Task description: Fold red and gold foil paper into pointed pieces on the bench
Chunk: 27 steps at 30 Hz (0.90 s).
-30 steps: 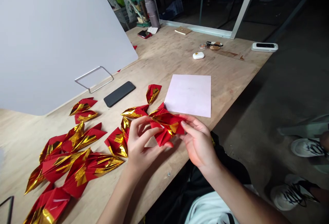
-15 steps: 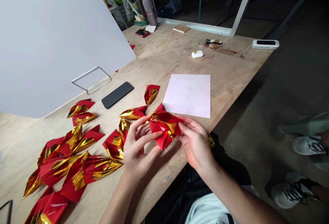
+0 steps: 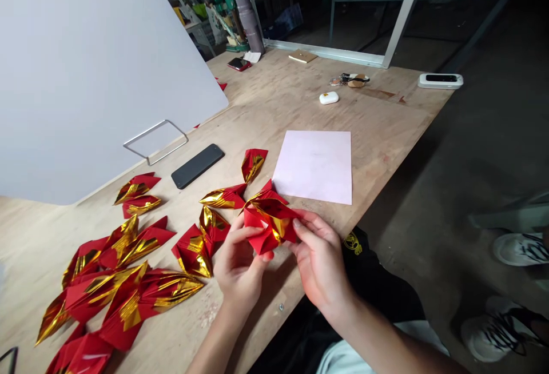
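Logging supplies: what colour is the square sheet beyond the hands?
The sheet is pale pinkish-white, plain; head view.

Black phone, white earbud case, keys

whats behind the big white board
Two small bits of red show past the right edge of the white board, above the wooden table. The board covers anything else there, so that cannot be seen.
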Motion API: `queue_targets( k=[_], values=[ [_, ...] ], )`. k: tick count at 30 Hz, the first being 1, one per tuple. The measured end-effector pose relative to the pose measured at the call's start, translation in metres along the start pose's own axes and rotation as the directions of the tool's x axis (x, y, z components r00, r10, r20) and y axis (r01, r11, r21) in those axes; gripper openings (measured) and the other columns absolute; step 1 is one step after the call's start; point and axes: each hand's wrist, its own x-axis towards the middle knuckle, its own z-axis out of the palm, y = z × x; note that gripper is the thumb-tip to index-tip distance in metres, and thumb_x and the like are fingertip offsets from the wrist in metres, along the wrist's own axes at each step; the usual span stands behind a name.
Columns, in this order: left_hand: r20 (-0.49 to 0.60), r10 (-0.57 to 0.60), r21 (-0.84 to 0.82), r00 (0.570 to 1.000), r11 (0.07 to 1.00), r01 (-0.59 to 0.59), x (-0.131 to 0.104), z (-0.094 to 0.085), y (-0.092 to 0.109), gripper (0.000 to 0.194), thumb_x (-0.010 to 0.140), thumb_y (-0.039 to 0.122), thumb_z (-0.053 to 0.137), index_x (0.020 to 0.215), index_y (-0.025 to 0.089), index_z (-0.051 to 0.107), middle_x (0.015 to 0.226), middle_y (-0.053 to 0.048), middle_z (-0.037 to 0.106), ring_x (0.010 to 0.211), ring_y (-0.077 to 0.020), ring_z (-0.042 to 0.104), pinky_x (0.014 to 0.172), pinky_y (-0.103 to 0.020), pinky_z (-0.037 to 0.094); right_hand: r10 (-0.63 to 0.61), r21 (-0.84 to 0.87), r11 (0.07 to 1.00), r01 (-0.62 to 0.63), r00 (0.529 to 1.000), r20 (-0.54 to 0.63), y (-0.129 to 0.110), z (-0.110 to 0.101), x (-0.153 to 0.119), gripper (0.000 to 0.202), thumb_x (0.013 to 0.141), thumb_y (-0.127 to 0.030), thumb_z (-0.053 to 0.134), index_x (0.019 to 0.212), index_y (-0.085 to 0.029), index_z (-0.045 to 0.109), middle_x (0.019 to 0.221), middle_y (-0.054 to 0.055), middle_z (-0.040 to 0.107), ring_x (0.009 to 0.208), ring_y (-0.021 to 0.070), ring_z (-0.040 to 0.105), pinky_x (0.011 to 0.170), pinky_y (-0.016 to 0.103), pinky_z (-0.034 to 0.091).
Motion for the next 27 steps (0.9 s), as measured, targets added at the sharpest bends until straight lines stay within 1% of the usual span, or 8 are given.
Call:
queue_targets(
  k=[4, 8, 12, 14, 18, 21, 25, 27],
  values=[
    [-0.049, 0.04, -0.027, 0.998, 0.999, -0.042, 0.01, -0.015, 0.002, 0.02, 0.088, 0.036, 0.079, 0.1, 0.022, 0.07, 0.119, -0.009, 0.073, 0.117, -0.0257, 0.069, 0.095, -0.035, 0.058, -0.057, -0.099, 0.993, 0.063, 0.997, 0.058, -0.006, -0.008, 0.0, 0.024, 0.075, -0.029, 0.082, 0.096, -0.019, 0.076, 0.105, 0.008, 0.078, 0.102, 0.0221, 0.072, 0.087, 0.033, 0.058],
    [0.155, 0.035, 0.134, 0.987, 0.989, -0.056, 0.024, -0.048, 0.019, 0.014, 0.089, 0.028, 0.076, 0.1, 0.023, 0.069, 0.121, -0.008, 0.073, 0.108, -0.0251, 0.073, 0.089, -0.033, 0.061, -0.326, -0.385, 0.848, 0.365, 0.931, 0.165, -0.025, -0.021, 0.002, 0.016, 0.087, -0.029, 0.076, 0.101, -0.023, 0.077, 0.106, 0.005, 0.077, 0.1, 0.0202, 0.072, 0.09, 0.033, 0.057],
    [0.412, 0.122, 0.508, 0.903, 0.792, -0.339, 0.027, -0.068, 0.037, 0.02, 0.089, 0.035, 0.078, 0.097, 0.02, 0.067, 0.118, -0.011, 0.074, 0.087, -0.0219, 0.076, 0.073, -0.029, 0.062, -0.466, -0.592, 0.538, 0.6, 0.797, 0.384, -0.038, -0.032, 0.011, 0.012, 0.093, -0.023, 0.068, 0.102, -0.024, 0.076, 0.102, 0.003, 0.074, 0.098, 0.0179, 0.069, 0.088, 0.03, 0.054],
    [0.514, 0.132, 0.549, 0.848, 0.709, -0.443, 0.023, -0.067, 0.04, 0.024, 0.091, 0.039, 0.074, 0.101, 0.019, 0.066, 0.124, -0.014, 0.072, 0.087, -0.022, 0.077, 0.073, -0.029, 0.062, -0.429, -0.623, 0.464, 0.63, 0.775, 0.464, -0.038, -0.035, 0.015, 0.015, 0.095, -0.019, 0.064, 0.102, -0.024, 0.075, 0.1, 0.002, 0.073, 0.096, 0.0171, 0.068, 0.085, 0.029, 0.053],
    [0.619, 0.108, 0.53, 0.778, 0.673, -0.515, 0.01, -0.055, 0.032, 0.024, 0.097, 0.036, 0.066, 0.11, 0.016, 0.061, 0.132, -0.019, 0.068, 0.094, -0.0252, 0.075, 0.079, -0.036, 0.063, -0.356, -0.68, 0.35, 0.644, 0.763, 0.539, -0.031, -0.037, 0.019, 0.016, 0.094, -0.016, 0.059, 0.1, -0.021, 0.074, 0.095, 0.002, 0.069, 0.09, 0.0167, 0.066, 0.079, 0.029, 0.052],
    [0.613, 0.088, 0.562, 0.785, 0.65, -0.512, 0.001, -0.049, 0.025, 0.034, 0.097, 0.037, 0.066, 0.122, 0.016, 0.057, 0.132, -0.019, 0.068, 0.101, -0.0291, 0.073, 0.085, -0.043, 0.062, -0.34, -0.689, 0.303, 0.658, 0.75, 0.567, -0.028, -0.038, 0.018, 0.017, 0.095, -0.015, 0.058, 0.101, -0.021, 0.073, 0.096, 0.003, 0.069, 0.09, 0.0173, 0.065, 0.079, 0.03, 0.052],
    [0.54, 0.011, 0.592, 0.841, 0.705, -0.39, -0.005, -0.046, 0.02, 0.056, 0.096, 0.043, 0.067, 0.14, 0.014, 0.048, 0.125, -0.018, 0.071, 0.103, -0.029, 0.072, 0.088, -0.044, 0.06, -0.349, -0.685, 0.277, 0.674, 0.735, 0.582, -0.027, -0.04, 0.017, 0.017, 0.096, -0.016, 0.058, 0.102, -0.021, 0.074, 0.098, 0.004, 0.07, 0.093, 0.0184, 0.066, 0.082, 0.032, 0.053],
    [0.536, -0.023, 0.585, 0.844, 0.732, -0.351, -0.005, -0.046, 0.018, 0.058, 0.096, 0.042, 0.067, 0.143, 0.015, 0.047, 0.127, -0.017, 0.071, 0.106, -0.0289, 0.071, 0.09, -0.044, 0.059, -0.352, -0.683, 0.266, 0.68, 0.728, 0.588, -0.027, -0.041, 0.017, 0.017, 0.096, -0.017, 0.059, 0.102, -0.022, 0.074, 0.098, 0.004, 0.071, 0.095, 0.0192, 0.067, 0.084, 0.033, 0.054]
  ],
)
